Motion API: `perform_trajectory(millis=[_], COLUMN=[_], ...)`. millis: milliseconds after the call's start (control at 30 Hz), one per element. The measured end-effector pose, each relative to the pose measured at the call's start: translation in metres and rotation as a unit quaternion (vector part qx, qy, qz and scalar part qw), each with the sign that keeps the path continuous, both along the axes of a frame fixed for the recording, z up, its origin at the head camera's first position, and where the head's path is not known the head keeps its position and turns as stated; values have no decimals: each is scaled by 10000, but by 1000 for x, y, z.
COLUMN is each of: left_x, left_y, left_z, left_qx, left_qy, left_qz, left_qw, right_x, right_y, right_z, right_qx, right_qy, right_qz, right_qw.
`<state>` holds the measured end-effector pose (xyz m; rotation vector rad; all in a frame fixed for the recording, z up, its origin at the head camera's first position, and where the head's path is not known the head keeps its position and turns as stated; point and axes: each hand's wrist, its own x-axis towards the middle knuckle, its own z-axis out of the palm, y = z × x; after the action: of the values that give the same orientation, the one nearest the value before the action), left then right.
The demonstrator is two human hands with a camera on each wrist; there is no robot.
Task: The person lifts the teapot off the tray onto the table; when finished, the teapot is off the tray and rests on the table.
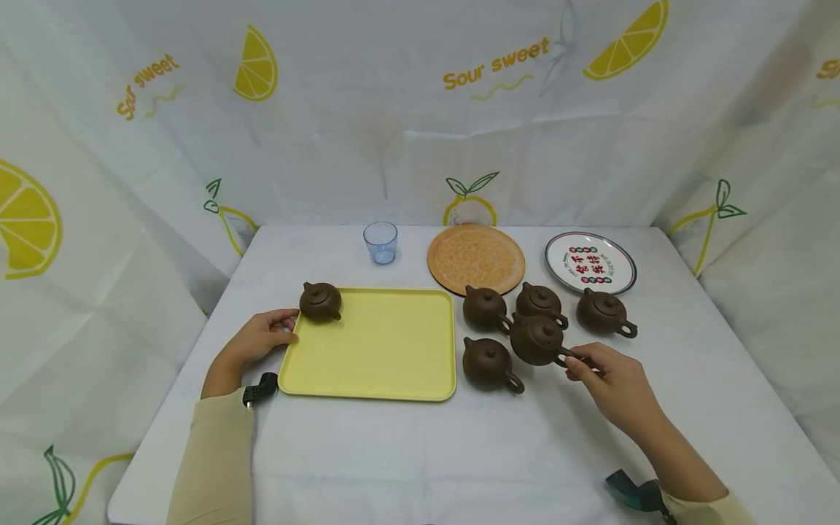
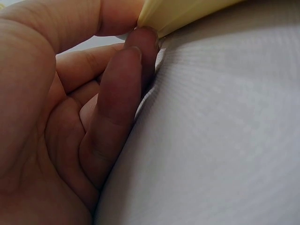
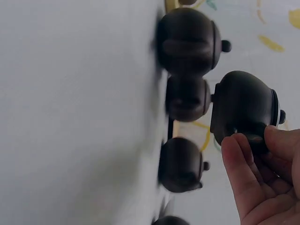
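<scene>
In the head view my right hand (image 1: 610, 383) pinches the handle of a dark brown teapot (image 1: 537, 341). The right wrist view shows this teapot (image 3: 243, 105) raised off the table, tilted, with thumb and fingers at its handle. Around it stand several matching teapots, including a front one (image 1: 487, 362), a back-left one (image 1: 484, 308) and one at the right (image 1: 601, 312). My left hand (image 1: 259, 339) grips the left edge of a yellow tray (image 1: 374, 350); thumb and fingertips meet at its rim (image 2: 187, 16). One teapot (image 1: 320, 302) sits at the tray's back left corner.
Behind the tray stands a clear blue glass (image 1: 380, 243). A round tan board (image 1: 476, 259) lies at the back middle, and a white plate (image 1: 590, 262) with red and dark print at the back right. A lemon-print curtain (image 1: 367, 109) hangs behind the white table (image 1: 394, 459).
</scene>
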<state>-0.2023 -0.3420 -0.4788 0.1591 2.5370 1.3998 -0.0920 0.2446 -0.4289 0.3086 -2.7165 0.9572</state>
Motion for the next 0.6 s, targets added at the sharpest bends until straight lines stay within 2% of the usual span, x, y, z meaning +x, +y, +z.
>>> perform_trajectory(millis=[233, 467, 600], left_x=[0, 0, 0], left_y=[0, -1, -1], left_z=[-1, -2, -2], left_qx=[27, 3, -3], left_qy=[-7, 31, 47], left_qz=[69, 47, 19], left_qw=[10000, 10000, 10000], right_x=[0, 0, -1], right_y=[24, 37, 41], right_z=[-16, -26, -29], right_qx=[145, 295, 390], right_qy=[-173, 54, 29], right_qz=[39, 182, 200], right_qw=[9997, 9994, 9990])
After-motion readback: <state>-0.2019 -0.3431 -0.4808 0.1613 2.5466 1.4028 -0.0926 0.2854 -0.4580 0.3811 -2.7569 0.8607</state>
